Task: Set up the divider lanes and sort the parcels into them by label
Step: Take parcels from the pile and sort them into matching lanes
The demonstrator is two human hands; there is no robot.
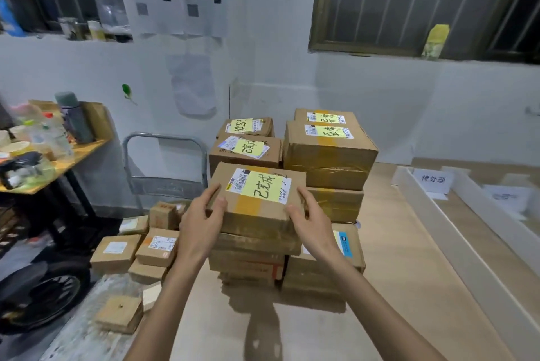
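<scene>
A cardboard parcel [257, 208] with a yellow handwritten label tops the near left stack on the wooden table [409, 273]. My left hand [201, 220] grips its left end and my right hand [309, 220] grips its right end, thumbs on top. Behind it lie two more yellow-labelled parcels [245, 150]. To the right stands a taller stack of parcels [330, 150] with yellow labels on top. White divider strips [455, 232] form lanes at the right, with a paper lane sign [434, 181] and a second sign [508, 197].
Several small parcels [137, 246] lie on the floor at the left, by a folded metal trolley [163, 162]. A cluttered side table [43, 162] with bottles stands far left. A dark wheel [43, 290] sits low left. White walls close the back.
</scene>
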